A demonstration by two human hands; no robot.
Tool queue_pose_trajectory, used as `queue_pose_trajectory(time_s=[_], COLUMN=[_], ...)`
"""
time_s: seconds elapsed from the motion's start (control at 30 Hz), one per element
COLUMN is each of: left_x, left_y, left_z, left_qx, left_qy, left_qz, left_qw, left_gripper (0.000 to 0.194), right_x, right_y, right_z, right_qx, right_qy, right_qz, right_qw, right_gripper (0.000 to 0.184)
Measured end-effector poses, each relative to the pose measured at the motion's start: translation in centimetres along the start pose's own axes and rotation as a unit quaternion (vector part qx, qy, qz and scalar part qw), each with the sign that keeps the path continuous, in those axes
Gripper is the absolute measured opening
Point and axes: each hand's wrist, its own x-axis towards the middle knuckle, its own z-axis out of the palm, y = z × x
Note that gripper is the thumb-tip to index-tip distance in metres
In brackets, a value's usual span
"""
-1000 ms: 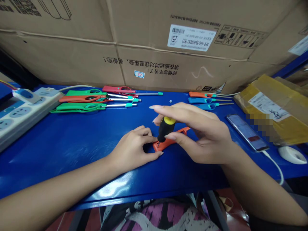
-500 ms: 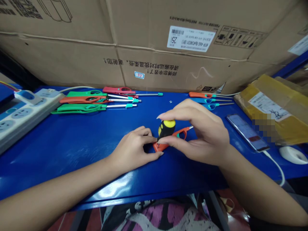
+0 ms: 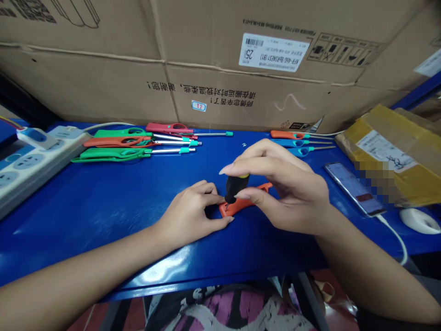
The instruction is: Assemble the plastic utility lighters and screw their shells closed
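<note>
At the far left, a power strip (image 3: 37,163) is cut off by the frame edge; beside it, stacked lighters (image 3: 115,141) partly hide one another. The left hand (image 3: 191,211) steadies the end of an orange lighter (image 3: 232,210) on the counter (image 3: 120,197) between thumb and fingers. The right hand (image 3: 292,193) grips a screwdriver (image 3: 235,187), covering its top and the lighter's middle; how the tip seats is unclear. Behind, blue lighters (image 3: 301,151) are partly hidden. A blurred patch overlaps the phone's (image 3: 351,186) edge.
</note>
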Motion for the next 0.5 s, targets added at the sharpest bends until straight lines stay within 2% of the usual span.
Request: queue_pose_trajectory(time_s=[0.17, 0.23, 0.3, 0.33, 0.4, 0.43, 0.5], left_x=[0.1, 0.3, 0.4, 0.4, 0.4, 0.4, 0.3], left_y=[0.3, 0.5, 0.8, 0.9, 0.8, 0.7, 0.3], left_z=[-0.2, -1.0, -2.4, -3.2, -4.7, -5.4, -6.1], left_qx=[0.015, 0.037, 0.065, 0.079, 0.116, 0.137, 0.160], left_qy=[-0.018, -0.047, -0.100, -0.129, -0.156, -0.167, -0.176], left_qz=[-0.006, -0.022, -0.049, -0.059, -0.067, -0.071, -0.079], left_qw=[1.000, 0.998, 0.992, 0.987, 0.979, 0.974, 0.968], left_gripper=[0.028, 0.029, 0.028, 0.028, 0.031, 0.034, 0.041], right_x=[0.1, 0.2, 0.3, 0.3, 0.2, -0.1, -0.9], right_y=[-0.3, -0.6, -0.6, -0.5, 0.5, 1.2, 3.3], right_z=[-0.4, -1.1, -2.2, -2.8, -4.2, -4.7, -5.4], right_qx=[0.009, 0.039, 0.060, 0.050, -0.007, -0.024, -0.020], right_qy=[-0.012, 0.034, 0.134, 0.181, 0.258, 0.261, 0.234], right_qz=[-0.005, -0.003, 0.014, 0.048, 0.037, 0.055, 0.149], right_qw=[1.000, 0.999, 0.989, 0.981, 0.965, 0.964, 0.961], right_gripper=[0.028, 0.029, 0.029, 0.028, 0.026, 0.025, 0.025])
